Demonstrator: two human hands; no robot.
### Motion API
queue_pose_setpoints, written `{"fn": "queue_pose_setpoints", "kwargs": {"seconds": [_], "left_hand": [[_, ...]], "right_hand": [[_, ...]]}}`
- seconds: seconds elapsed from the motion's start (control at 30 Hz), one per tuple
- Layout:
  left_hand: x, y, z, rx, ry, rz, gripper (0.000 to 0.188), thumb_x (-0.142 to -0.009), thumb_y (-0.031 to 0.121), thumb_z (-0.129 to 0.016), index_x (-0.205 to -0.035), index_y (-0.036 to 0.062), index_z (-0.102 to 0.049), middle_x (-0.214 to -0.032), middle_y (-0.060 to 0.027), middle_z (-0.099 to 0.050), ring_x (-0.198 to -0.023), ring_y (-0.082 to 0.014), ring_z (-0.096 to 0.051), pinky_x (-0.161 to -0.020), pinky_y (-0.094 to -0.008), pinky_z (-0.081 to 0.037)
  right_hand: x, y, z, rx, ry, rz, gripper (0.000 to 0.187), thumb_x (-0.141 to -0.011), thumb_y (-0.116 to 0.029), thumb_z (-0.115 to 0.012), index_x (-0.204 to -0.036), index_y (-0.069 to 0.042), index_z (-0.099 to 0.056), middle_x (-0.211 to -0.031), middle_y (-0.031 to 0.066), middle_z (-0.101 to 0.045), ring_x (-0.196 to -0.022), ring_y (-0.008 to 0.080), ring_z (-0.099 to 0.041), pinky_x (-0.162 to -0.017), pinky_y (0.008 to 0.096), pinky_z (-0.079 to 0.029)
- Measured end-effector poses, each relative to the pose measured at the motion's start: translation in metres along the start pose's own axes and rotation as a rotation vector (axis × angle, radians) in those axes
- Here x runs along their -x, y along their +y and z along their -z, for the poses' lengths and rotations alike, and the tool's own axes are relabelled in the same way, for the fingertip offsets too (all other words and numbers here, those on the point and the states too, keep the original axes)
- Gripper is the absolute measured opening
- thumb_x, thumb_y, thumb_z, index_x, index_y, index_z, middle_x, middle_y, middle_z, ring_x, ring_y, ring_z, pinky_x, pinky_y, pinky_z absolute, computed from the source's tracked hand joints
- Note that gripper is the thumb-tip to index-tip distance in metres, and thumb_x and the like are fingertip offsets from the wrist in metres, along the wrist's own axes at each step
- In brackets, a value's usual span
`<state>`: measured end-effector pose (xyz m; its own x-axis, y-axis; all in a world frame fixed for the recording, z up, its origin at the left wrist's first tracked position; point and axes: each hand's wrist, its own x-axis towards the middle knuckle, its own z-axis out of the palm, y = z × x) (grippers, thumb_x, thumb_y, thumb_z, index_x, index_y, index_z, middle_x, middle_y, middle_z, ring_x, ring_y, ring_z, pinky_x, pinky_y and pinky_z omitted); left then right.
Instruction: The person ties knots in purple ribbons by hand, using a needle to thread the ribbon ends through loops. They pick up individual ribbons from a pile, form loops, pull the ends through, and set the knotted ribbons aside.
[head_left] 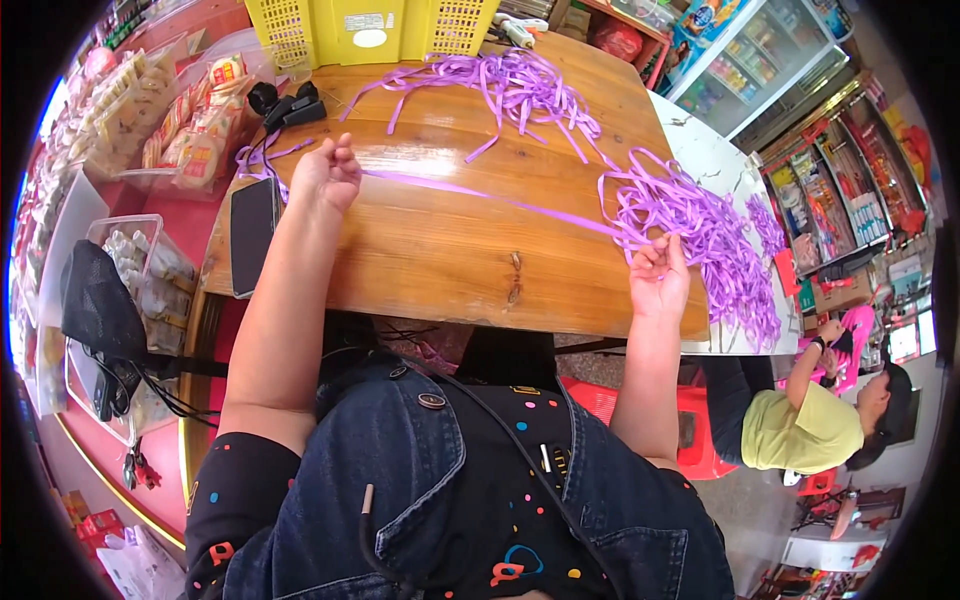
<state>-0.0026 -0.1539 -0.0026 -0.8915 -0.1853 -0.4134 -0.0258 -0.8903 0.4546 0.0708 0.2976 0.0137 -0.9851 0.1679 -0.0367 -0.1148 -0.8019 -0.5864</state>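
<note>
A long purple ribbon [480,192] stretches taut across the wooden table [450,250] between both hands. My left hand [325,172] pinches one end near the table's left side. My right hand [660,272] grips the ribbon near the table's right front edge, touching a big tangled heap of purple ribbon [700,225] that spills over the right edge. A second loose pile of purple ribbon strips [500,85] lies at the far middle of the table.
A dark phone [252,235] lies at the table's left edge; a black tool [290,105] sits at the far left. A yellow basket [370,25] stands at the back. Snack bins [190,125] line the left. A seated person in yellow [810,425] is at lower right.
</note>
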Motion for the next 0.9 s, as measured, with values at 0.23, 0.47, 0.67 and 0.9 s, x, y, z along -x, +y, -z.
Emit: {"fn": "queue_pose_setpoints", "kwargs": {"seconds": [0.23, 0.47, 0.67, 0.9], "left_hand": [[-0.032, 0.064, 0.03, 0.033, 0.112, -0.515, 0.027, -0.098, 0.023, -0.037, -0.095, -0.001, -0.049, -0.082, -0.0117, -0.063, -0.065, -0.0155, -0.059, -0.057, -0.0238, -0.051], [-0.005, 0.078, 0.002, 0.119, 0.102, -0.538, 0.025, -0.096, 0.022, -0.043, -0.095, -0.001, -0.053, -0.087, -0.013, -0.064, -0.065, -0.0147, -0.057, -0.055, -0.0225, -0.048], [0.016, 0.049, -0.004, -0.022, -0.304, -0.469, 0.02, -0.091, 0.021, -0.054, -0.098, 0.0017, -0.053, -0.08, -0.0031, -0.058, -0.059, -0.0066, -0.051, -0.05, -0.0185, -0.041], [0.092, -0.037, -0.044, -0.249, -0.365, -0.183, 0.014, -0.089, 0.013, -0.055, -0.097, 0.0021, -0.058, -0.078, -0.0032, -0.06, -0.06, -0.0059, -0.051, -0.054, -0.0164, -0.044]], "right_hand": [[-0.023, -0.015, 0.032, 0.091, 0.31, 0.177, 0.013, -0.09, -0.02, -0.055, -0.091, -0.007, -0.058, -0.075, 0.001, -0.06, -0.058, 0.0097, -0.049, -0.048, 0.0214, -0.037], [-0.033, -0.021, 0.054, 0.097, 0.386, 0.222, 0.013, -0.091, -0.017, -0.053, -0.092, -0.005, -0.058, -0.079, 0.0046, -0.063, -0.056, 0.0101, -0.052, -0.049, 0.0208, -0.041], [-0.021, -0.015, 0.011, 0.257, 0.215, 0.311, 0.017, -0.086, -0.009, -0.059, -0.099, 0.001, -0.06, -0.082, 0.0081, -0.063, -0.062, 0.0099, -0.053, -0.052, 0.0191, -0.041], [0.029, 0.045, -0.068, 0.669, -0.16, 0.335, 0.023, -0.089, -0.004, -0.053, -0.11, 0.003, -0.059, -0.081, 0.0053, -0.061, -0.071, 0.0098, -0.054, -0.061, 0.0218, -0.043]]}}
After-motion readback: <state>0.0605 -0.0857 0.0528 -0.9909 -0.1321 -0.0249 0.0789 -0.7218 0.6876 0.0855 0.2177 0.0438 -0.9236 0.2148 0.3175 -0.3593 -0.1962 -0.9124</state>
